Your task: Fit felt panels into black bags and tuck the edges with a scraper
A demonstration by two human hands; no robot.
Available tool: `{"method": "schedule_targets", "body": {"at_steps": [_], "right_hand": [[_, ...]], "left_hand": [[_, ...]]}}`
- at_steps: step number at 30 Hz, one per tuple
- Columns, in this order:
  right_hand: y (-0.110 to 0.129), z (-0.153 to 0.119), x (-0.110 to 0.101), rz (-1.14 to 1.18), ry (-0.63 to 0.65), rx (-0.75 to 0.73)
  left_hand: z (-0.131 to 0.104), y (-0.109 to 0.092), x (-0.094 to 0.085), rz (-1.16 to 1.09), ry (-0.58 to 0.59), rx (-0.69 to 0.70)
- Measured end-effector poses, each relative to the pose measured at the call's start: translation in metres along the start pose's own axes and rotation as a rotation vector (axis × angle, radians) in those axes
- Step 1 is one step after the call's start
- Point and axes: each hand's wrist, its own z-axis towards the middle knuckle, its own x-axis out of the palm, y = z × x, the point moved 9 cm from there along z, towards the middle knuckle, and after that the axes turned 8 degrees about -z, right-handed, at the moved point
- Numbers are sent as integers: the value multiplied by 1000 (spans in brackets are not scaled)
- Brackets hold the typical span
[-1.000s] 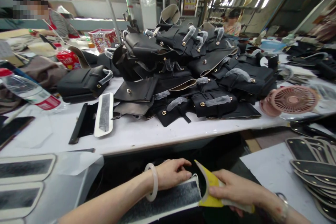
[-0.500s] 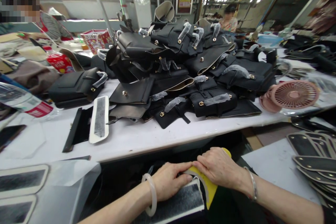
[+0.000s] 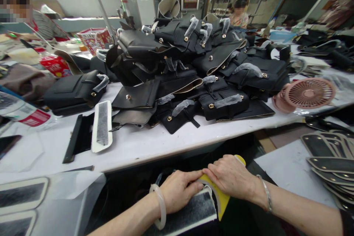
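My right hand (image 3: 228, 177) is closed around a yellow scraper-like tool (image 3: 221, 193) with a curved, pale inner edge. That edge sits against the rounded end of a black panel with a white border (image 3: 193, 212), low in front of me. My left hand (image 3: 179, 190), a pale bangle on its wrist, grips the panel near the same end, and its fingertips meet my right hand at the tool. Part of the panel is hidden by my left hand and forearm, and the frame cuts off its lower part. What lies beneath it is too dark to make out.
A heap of black bags (image 3: 177, 62) covers the middle of the white table (image 3: 129, 151). A similar bordered panel (image 3: 102, 127) lies nearer. A pink fan (image 3: 309, 94) stands right, above stacked black strips (image 3: 329, 166). A bottle (image 3: 24, 108) lies left. Two people are farther back.
The view has shifted slightly, so the table and bags sit a little farther left and higher. Both hands, the tool and the panel keep nearly the same position.
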Motion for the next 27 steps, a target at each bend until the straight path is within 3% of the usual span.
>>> {"method": "schedule_targets", "body": {"at_steps": [18,27], "right_hand": [[12,-16,5,4,10,91],[26,-28,9,8,29,103]], "left_hand": [[-1,-8,8,74,16,49],[-6,0,15,229,18,48]]}}
